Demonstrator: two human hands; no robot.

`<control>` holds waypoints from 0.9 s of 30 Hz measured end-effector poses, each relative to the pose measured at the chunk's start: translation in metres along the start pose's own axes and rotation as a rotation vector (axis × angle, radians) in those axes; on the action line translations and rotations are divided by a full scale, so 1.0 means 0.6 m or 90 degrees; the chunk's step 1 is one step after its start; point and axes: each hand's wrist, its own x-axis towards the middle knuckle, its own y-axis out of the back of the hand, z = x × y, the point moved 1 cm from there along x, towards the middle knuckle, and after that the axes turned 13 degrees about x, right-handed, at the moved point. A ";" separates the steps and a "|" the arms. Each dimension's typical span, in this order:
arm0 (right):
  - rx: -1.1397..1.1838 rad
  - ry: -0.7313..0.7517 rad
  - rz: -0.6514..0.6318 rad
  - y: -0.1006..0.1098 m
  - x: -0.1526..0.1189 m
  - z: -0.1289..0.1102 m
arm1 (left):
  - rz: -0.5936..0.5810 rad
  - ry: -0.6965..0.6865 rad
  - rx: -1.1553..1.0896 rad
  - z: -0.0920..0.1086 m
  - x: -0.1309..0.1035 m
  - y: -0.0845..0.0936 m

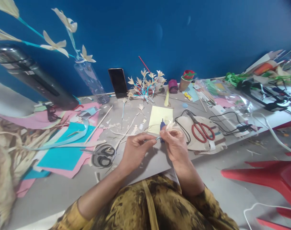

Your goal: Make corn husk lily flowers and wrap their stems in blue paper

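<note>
A cream handmade flower (170, 126) with a thin blue-wrapped stem is between my hands, just above the table edge. My right hand (176, 145) is closed round its base, with the pale petals poking out above the fingers. Thumb and forefinger of my left hand (137, 149) pinch the stem's end, left of the right fingertips. Directly behind the hands is a dark blue bottle with a narrow nozzle (162, 122), its lower part mostly hidden. A pale yellow paper sheet (161, 111) lies beyond. Black-handled scissors (103, 155) rest left of my left hand.
Red-handled scissors (203, 130) lie on a cloth pouch (214, 140) at right. A bunch of finished flowers (145, 88) and a phone (118, 83) stand by the blue wall. Blue paper (61, 156) and dry husks (6, 166) lie left. A red chair (274, 175) is lower right.
</note>
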 end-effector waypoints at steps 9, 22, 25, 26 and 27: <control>-0.007 -0.189 -0.210 0.012 -0.005 -0.006 | -0.145 0.089 -0.155 -0.016 0.010 0.001; -0.055 0.035 0.034 -0.002 -0.008 0.004 | -0.009 -0.041 0.064 0.008 -0.006 0.001; -0.113 -0.005 -0.012 0.002 -0.012 -0.001 | -0.015 -0.025 0.072 0.002 -0.005 0.002; -0.109 -0.046 -0.073 0.003 -0.013 -0.002 | -0.037 -0.009 0.054 -0.002 -0.003 0.003; -0.097 -0.083 -0.137 0.005 -0.014 -0.004 | -0.063 0.007 0.029 -0.006 -0.001 0.003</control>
